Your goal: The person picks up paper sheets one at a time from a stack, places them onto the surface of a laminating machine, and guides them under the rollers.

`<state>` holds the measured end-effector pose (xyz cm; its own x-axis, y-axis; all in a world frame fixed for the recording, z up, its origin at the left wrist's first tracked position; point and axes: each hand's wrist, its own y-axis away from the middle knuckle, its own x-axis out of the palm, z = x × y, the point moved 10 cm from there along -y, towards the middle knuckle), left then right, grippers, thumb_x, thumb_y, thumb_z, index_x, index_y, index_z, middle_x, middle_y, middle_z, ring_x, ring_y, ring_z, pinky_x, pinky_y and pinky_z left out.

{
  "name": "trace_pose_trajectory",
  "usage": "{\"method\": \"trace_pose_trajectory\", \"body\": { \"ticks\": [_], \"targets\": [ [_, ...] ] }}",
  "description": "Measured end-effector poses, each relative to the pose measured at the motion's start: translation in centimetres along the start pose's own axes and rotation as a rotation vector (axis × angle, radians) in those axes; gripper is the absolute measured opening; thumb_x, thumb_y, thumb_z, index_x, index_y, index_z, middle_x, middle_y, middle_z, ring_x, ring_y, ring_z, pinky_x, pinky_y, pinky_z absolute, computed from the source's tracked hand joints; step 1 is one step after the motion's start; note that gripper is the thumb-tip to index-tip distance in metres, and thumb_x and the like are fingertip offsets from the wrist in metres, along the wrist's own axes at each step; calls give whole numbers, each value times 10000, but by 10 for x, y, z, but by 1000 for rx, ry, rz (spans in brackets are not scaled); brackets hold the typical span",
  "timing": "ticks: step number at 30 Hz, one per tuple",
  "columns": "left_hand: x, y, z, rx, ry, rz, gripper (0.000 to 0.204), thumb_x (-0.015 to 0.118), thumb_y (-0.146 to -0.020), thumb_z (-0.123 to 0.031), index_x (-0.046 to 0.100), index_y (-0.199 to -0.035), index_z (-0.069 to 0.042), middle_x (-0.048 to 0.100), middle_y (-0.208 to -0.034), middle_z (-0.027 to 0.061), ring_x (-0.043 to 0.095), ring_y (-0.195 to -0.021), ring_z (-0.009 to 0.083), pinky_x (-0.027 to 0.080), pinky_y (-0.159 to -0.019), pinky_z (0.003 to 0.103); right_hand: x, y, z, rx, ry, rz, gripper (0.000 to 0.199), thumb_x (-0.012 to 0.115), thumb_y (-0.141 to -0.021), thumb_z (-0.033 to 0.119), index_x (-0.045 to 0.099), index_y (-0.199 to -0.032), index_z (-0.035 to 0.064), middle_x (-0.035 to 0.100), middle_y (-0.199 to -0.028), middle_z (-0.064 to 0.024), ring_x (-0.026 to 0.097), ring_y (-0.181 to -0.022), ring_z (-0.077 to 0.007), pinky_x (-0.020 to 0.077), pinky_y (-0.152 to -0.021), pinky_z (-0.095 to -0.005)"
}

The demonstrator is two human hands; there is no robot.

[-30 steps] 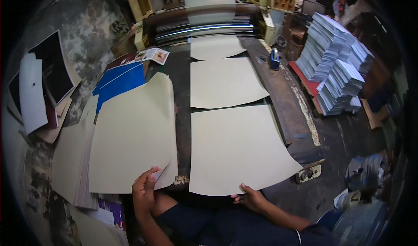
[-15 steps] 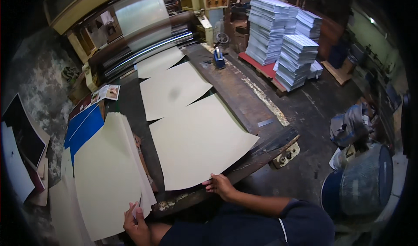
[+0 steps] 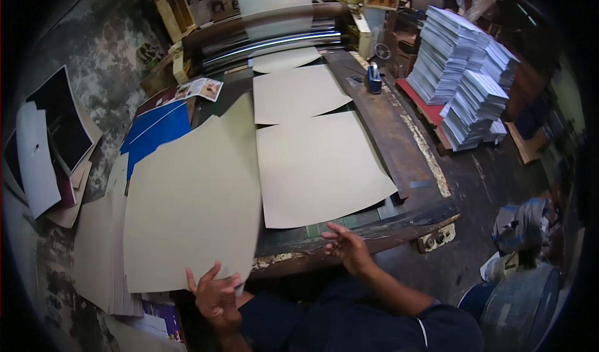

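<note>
My left hand (image 3: pixel 215 294) grips the near edge of a large cream sheet (image 3: pixel 193 196), which is lifted and tilted over a stack of cream sheets (image 3: pixel 103 252) on my left. My right hand (image 3: pixel 346 247) hovers open at the near edge of the machine's feed table (image 3: pixel 387 134), holding nothing. On that table lies a second cream sheet (image 3: pixel 318 165) just beyond my right hand. Two more sheets (image 3: pixel 296 93) lie further along, toward the rollers (image 3: pixel 268 37).
Blue sheets (image 3: pixel 153 130) and printed colour pages (image 3: pixel 199 90) lie left of the table. Dark and white boards (image 3: pixel 47 146) lean at far left. Tall stacks of printed paper (image 3: pixel 465 81) stand on the floor at right. A blue drum (image 3: pixel 521 305) sits at lower right.
My left hand has raised the cream sheet higher and swung it rightward. My right hand has let go of the sheet on the table and drawn back to the table's edge.
</note>
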<state>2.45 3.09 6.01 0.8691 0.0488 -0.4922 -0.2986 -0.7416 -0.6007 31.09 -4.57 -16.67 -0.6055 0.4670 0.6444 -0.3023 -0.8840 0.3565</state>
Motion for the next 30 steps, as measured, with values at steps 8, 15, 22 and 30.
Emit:
{"method": "trace_pose_trajectory", "body": {
  "ticks": [8, 15, 22, 30],
  "targets": [
    [22, 5, -14, 112, 429, 339, 284, 659, -861, -427, 746, -713, -201, 739, -774, -59, 684, -1044, 239, 72, -1167, 563, 81, 32, 58, -109, 20, 592, 825, 658, -848, 476, 312, -1449, 30, 533, -1284, -172, 611, -992, -251, 523, -874, -404],
    [33, 4, -37, 267, 98, 519, 359, 772, -743, -413, 748, -1018, -184, 723, -1080, 29, 588, -1207, 338, 105, -1150, 614, 35, 31, 51, 1, 133, 193, 357, 614, -899, 256, 553, -1111, -25, 642, -942, -130, 631, -702, -193, 484, -591, -270],
    [24, -5, 15, 75, -292, 292, 635, 663, -691, -43, 570, -1317, -88, 549, -1386, 114, 475, -1317, 380, 312, -1086, 591, -7, 47, 35, -40, -27, 51, 272, 594, -904, 223, 570, -1041, -10, 615, -793, -84, 605, -615, -166, 435, -516, -243],
    [-57, 30, 108, -656, 439, -837, 553, 524, -993, -444, 614, -1129, 84, 638, -1136, 157, 595, -971, 225, 445, -942, 369, -27, 65, 16, 3, -66, 44, 278, 600, -923, 232, 567, -1051, -13, 627, -791, -102, 605, -627, -174, 471, -558, -274]
  ]
}}
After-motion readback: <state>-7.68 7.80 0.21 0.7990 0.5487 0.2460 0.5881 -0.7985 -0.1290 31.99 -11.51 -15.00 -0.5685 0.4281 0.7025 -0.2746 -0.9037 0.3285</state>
